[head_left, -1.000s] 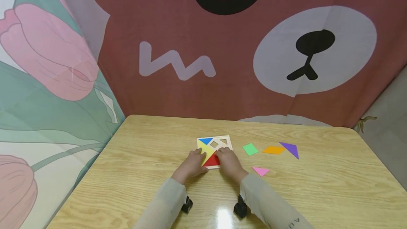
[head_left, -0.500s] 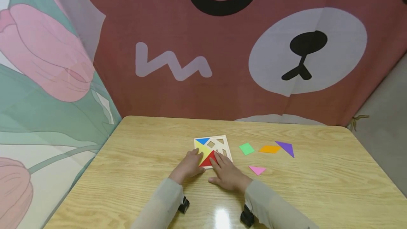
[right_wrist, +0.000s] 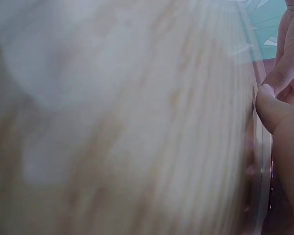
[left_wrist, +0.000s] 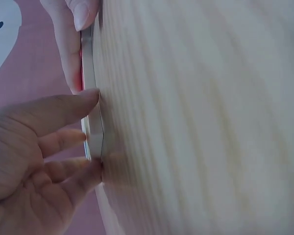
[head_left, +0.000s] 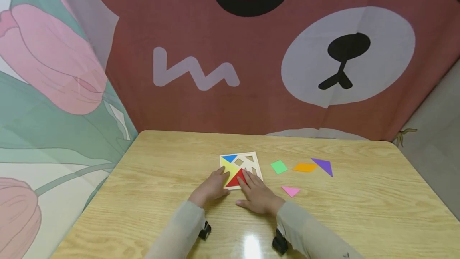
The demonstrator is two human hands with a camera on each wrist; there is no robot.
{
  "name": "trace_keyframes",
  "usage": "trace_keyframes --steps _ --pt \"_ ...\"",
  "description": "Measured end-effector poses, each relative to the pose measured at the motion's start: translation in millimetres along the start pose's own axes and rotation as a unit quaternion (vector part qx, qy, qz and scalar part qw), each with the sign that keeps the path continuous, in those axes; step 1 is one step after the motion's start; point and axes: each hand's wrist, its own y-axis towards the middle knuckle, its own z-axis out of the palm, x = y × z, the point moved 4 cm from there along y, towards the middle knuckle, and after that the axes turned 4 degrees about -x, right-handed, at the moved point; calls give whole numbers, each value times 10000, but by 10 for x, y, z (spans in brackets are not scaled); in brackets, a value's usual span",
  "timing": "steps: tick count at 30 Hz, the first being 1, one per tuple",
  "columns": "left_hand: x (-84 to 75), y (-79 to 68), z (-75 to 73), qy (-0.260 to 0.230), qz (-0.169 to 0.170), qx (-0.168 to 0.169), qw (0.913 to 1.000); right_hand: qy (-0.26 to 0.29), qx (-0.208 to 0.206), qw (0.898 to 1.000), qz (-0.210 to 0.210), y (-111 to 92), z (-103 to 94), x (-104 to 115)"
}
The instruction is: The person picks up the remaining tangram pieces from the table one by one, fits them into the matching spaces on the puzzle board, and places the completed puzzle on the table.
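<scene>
A pale tangram board lies on the table with a blue triangle, a yellow triangle and a red triangle in its recesses. Several other recesses show uncovered. My left hand holds the board's near left corner, fingers over the yellow triangle and thumb at the near edge. In the left wrist view, that left hand has its thumb and fingertips at the board's side edge. Spread fairly straight, the fingers of my right hand rest on the red triangle and the board's right part, partly covering them.
Right of the board lie a green square, an orange parallelogram, a purple triangle and a pink triangle. All rest on the wooden table. A printed curtain hangs behind its far edge.
My right hand has gone from curled fingertips at the red triangle to flatter, spread fingers with its thumb out toward me. The left hand keeps its place; the head view shifted slightly.
</scene>
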Motion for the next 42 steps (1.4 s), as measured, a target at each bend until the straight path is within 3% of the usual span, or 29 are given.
trace_keyframes --steps 6,18,31,42 --pt "2 12 -58 -236 218 -3 9995 -135 108 9998 132 15 0 -20" --pt "-15 30 -79 -280 143 103 9995 -62 -19 9997 232 18 -15 16" --pt "14 33 -75 -201 110 -214 9995 -65 66 9998 180 46 11 67" --pt "-51 14 -44 403 96 -121 9991 402 -197 9986 293 60 -13 69"
